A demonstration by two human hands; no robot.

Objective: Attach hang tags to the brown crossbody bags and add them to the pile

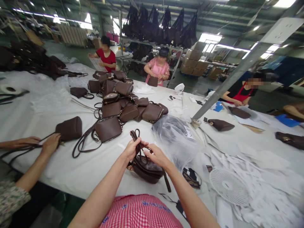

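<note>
Close in front of me on the white-covered table lies a small dark brown handbag point(148, 172), its top turned up towards me. My left hand point(131, 149) is closed around the bag's folded strap point(134, 135), whose looped end sticks up past the fingers. At the strap's lower part, my right hand point(155, 155) has its thumb and fingers bent in on the strap, just above the bag. A loose strap end point(167, 182) hangs down at the bag's right side. Part of the bag's top is hidden by my hands.
A pile of brown handbags point(120, 107) lies ahead to the left. Right of my hands are a clear plastic bag point(177, 136), black tags point(192, 178) and a white fan point(229, 186). A metal post point(220, 85) slants up. At left, a co-worker's hands point(50, 144) handle another bag.
</note>
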